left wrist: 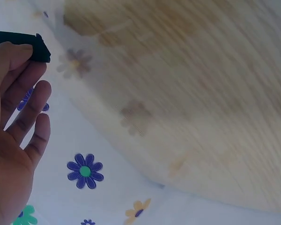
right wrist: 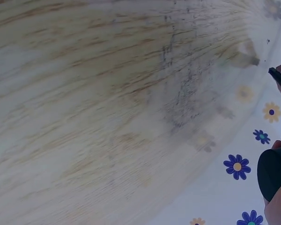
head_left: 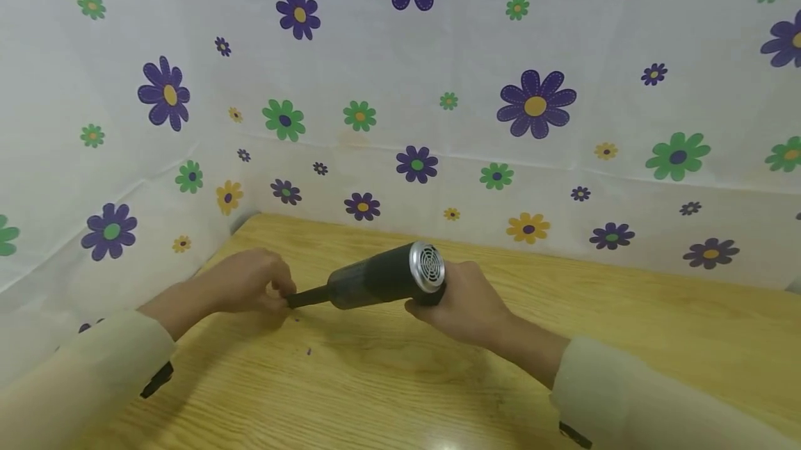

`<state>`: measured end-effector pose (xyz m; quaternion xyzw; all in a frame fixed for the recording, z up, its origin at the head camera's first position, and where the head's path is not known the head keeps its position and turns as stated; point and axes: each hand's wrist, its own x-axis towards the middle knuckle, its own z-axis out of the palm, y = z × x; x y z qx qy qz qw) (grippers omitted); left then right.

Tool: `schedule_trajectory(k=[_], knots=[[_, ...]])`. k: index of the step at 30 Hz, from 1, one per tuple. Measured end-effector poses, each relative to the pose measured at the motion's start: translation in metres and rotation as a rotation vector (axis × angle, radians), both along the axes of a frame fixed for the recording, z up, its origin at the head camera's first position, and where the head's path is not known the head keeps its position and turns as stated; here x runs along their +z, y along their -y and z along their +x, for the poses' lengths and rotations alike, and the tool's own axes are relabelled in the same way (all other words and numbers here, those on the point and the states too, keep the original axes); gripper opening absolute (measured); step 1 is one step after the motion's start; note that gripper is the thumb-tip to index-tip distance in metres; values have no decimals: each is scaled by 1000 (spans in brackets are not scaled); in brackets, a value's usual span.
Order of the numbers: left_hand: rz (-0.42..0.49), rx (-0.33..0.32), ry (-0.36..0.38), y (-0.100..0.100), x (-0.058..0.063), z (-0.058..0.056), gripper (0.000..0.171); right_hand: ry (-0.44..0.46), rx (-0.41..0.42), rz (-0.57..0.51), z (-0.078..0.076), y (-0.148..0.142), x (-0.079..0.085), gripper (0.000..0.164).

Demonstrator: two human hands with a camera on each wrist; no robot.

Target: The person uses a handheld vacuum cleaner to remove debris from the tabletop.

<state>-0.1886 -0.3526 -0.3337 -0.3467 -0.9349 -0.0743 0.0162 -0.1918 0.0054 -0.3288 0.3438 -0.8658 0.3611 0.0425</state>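
A black handheld vacuum cleaner with a silver vented end is held slanting above the table in the head view. My right hand grips it near that vented end. Its narrow nozzle points left, and my left hand pinches it close to the tip. The left wrist view shows thumb and forefinger on the dark nozzle, the other fingers spread loosely below. At the right edge of the right wrist view appears the rounded dark end of the vacuum's handle, partly cut off.
Small purple bits lie on the wood-grain table below the nozzle. White cloth printed with flowers hangs along the table's back and left edges.
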Motion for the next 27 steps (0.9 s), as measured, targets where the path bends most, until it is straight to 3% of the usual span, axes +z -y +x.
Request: schedule_trajectory(k=[2,8,13,20,24,27], knots=[[4,-7,-6,-3,0,0,14,-10,3,-5,-1,-4,0,40],[0,-43,80,-14,-3,2,17,-19,21,0,-1,-15,-3,35],[-7,-49,107,-23,-4,6,16,-17,7,12,3,-26,-3,30],[-6,-40,112,-36,-2,23,14,-84,93,-28,10,-44,-3,27],[18,-57,151,-41,-3,31,13,-69,112,-24,12,-50,-2,26],[38,-89,114,-45,-7,34,14,-59,121,-13,13,-55,0,26]])
